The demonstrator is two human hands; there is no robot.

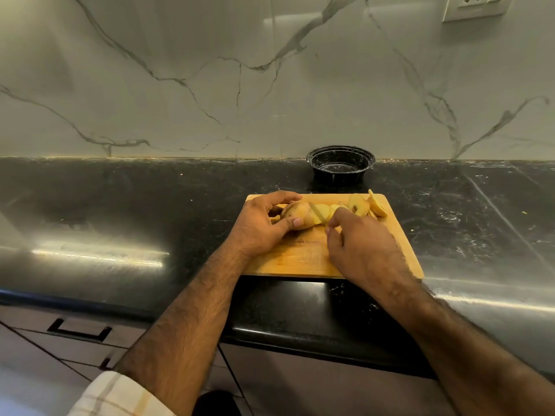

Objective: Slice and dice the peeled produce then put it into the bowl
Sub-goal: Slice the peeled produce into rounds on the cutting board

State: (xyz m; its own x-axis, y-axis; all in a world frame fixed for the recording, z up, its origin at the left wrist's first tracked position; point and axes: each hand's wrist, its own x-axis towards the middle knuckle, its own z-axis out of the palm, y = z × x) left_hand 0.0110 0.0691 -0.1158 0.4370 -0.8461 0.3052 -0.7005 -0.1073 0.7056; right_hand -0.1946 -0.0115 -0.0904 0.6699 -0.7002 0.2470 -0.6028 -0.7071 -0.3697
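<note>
A peeled potato (295,215) lies on the wooden cutting board (294,256). My left hand (261,226) grips its uncut end, thumb in front and fingers curled over the top. My right hand (360,244) has its fingers curled round a knife (319,214). Only the thin blade shows, edge-on across the potato's cut end; the handle is hidden in the hand. Several cut slices (359,204) lean together at the board's far right corner. The black bowl (341,172) stands behind the board against the wall, with nothing in it.
The board sits on a dark polished countertop (120,211) backed by a marble wall. A drawer with a black handle (79,330) is below the counter's front edge at the left. A wall socket (474,6) is at the top right.
</note>
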